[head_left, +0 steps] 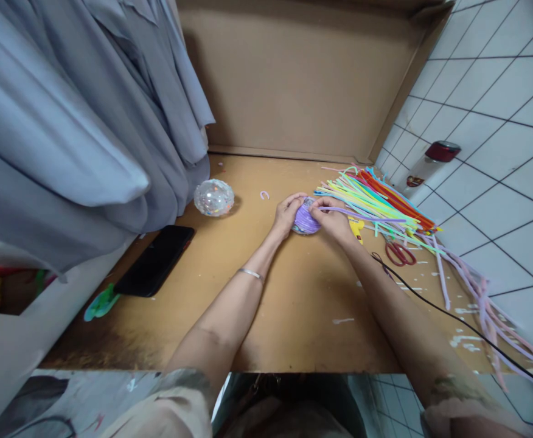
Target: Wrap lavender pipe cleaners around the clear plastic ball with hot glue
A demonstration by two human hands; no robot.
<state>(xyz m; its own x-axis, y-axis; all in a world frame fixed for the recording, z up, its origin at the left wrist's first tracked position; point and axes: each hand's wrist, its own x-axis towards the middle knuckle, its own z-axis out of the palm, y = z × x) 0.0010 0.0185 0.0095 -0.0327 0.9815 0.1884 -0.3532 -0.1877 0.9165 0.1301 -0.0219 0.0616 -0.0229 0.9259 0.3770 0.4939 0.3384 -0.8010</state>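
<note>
Beige cloth sleeves point(170, 413) lie near, left hand point(288, 213) gripping a purple-wrapped ball point(307, 221), seemingly for steadiness, right hand point(333, 218) pinching a fuzzy purple stem point(362, 214).

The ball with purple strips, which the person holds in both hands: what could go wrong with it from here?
The loose purple strip at the right hand seems to reach over the bundle of coloured strips, so it might snag there. If the left hand relaxes, the round ball could slip or roll away. The black cable runs beside the right forearm, so the arm might catch it.
</note>
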